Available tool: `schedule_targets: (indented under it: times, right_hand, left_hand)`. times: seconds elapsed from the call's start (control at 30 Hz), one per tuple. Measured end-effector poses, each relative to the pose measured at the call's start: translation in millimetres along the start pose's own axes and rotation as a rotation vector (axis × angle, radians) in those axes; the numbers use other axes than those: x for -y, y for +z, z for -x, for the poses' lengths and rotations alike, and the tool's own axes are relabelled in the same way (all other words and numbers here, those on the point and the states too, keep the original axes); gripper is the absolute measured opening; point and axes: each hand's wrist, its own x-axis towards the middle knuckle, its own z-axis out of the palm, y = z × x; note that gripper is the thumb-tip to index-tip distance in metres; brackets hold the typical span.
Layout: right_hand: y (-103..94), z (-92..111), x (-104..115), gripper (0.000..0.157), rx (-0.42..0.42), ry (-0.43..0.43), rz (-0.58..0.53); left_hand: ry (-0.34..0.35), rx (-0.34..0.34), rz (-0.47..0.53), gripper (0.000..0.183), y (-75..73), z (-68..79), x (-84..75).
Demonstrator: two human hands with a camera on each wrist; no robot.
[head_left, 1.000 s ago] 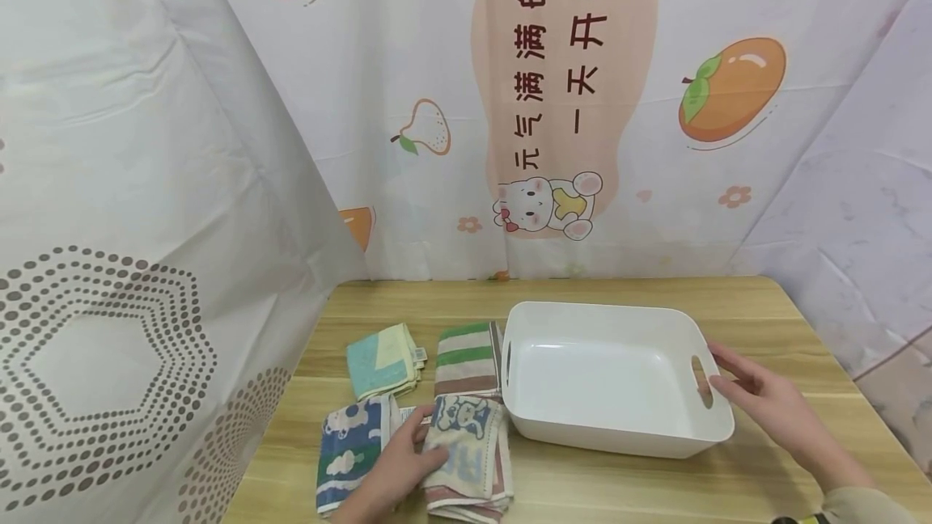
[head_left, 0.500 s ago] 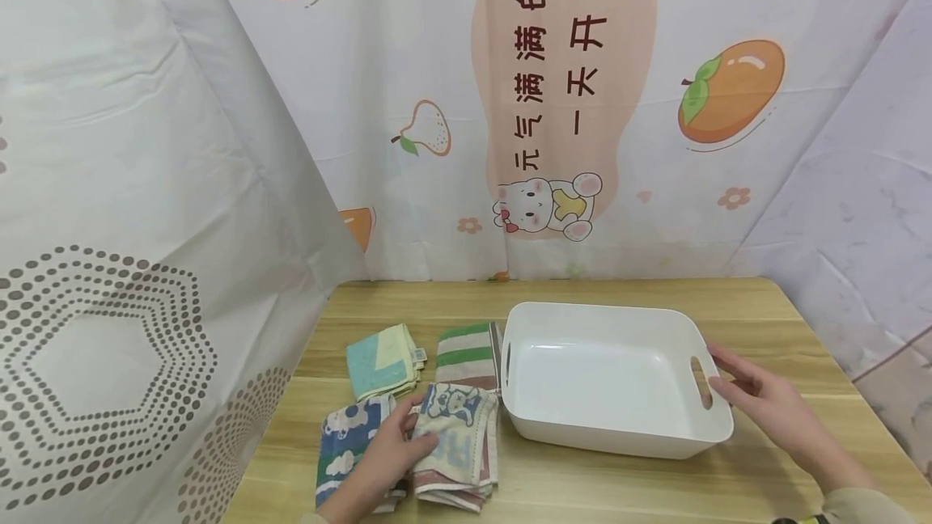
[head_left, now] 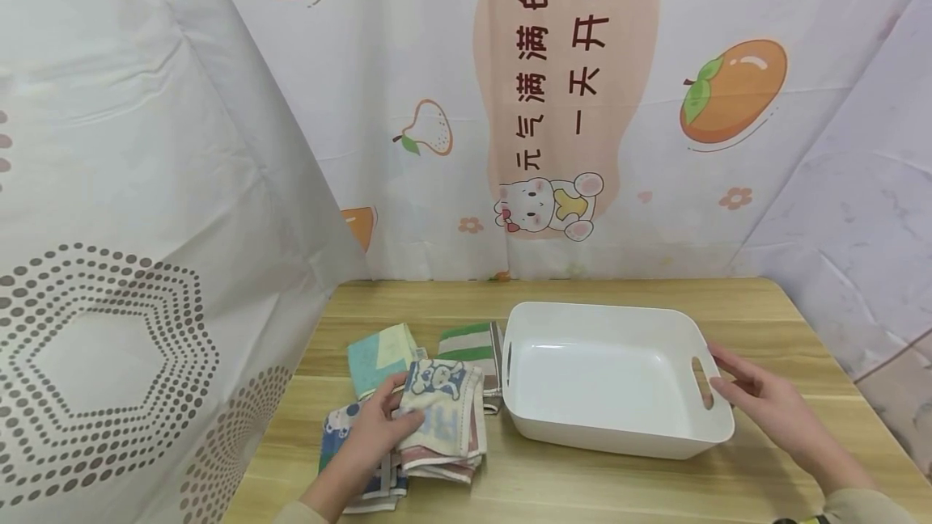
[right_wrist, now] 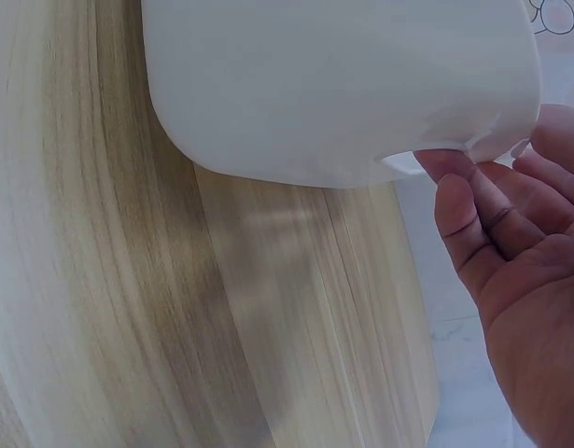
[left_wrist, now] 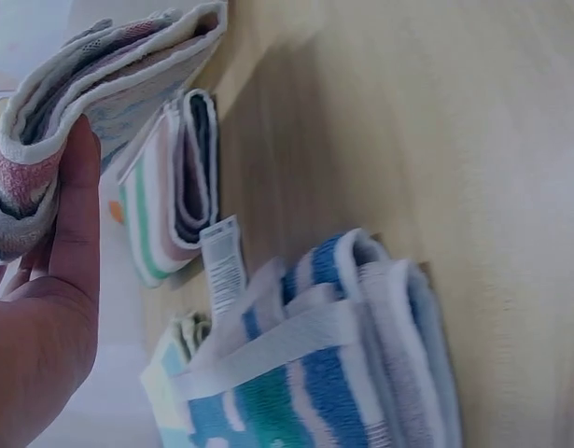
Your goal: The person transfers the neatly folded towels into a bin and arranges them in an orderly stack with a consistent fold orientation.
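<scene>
folded towels: 4 tot., i.e. 1 cream/blue bear towel (head_left: pixel 439 407), 1 blue/green patterned towel (left_wrist: pixel 277 397), 1 green/white striped towel (head_left: pixel 466 346), 1 teal/yellow towel (head_left: pixel 380 357); white cloth tags (left_wrist: pixel 223 266): 2 vis.; white plastic bin (head_left: pixel 591 382): 1, w/ 2 handle holes (head_left: pixel 701 378); hands: 2, i.e. 1 l. hand (head_left: pixel 374 431) + 1 r. hand (head_left: pixel 768 407); sleeve cuffs (head_left: pixel 862 506): 2, both part vis.; wood-grain table (head_left: pixel 619 492): 1; fruit-print curtain (head_left: pixel 437 39): 1, w/ 3 orange fruit prints (head_left: pixel 735 91) (2 cut off), 1 outlined fruit print (head_left: pixel 429 128), 1 cartoon animal print (head_left: pixel 546 204), 2 clear flower prints (head_left: pixel 735 198), 9 chinese chars. (head_left: pixel 531 43), split 5 + 4; dotted sheet (head_left: pixel 240 200): 1, w/ 2 clear hexagon motifs (head_left: pixel 162 350)
</scene>
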Motion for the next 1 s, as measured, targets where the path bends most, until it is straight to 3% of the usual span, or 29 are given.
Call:
schedule_targets:
  times: [0.33, 0.53, 0.8, 1.0]
  right_hand:
    - [0.7, -0.4, 1.1, 0.058, -0.006, 0.005, 0.025]
    - [0.9, -1.4, 1.1, 0.058, 0.002, 0.003, 0.016]
    - [3.1, -3.4, 5.2, 0.057, 0.024, -0.022, -0.017]
    - [6.0, -5.4, 6.5, 0.055, 0.015, -0.038, -0.025]
  left_hand:
    - [0.030, -0.096, 0.004, 0.066, -0.9, -1.6, -16.9]
    - [0.047, -0.142, -0.034, 0.070, 0.9, -6.8, -24.2]
    - [0.114, -0.071, 0.092, 0.065, 13.7, -13.6, -40.3]
    - [0.159, -0.019, 0.119, 0.063, 19.8, -19.6, -47.8]
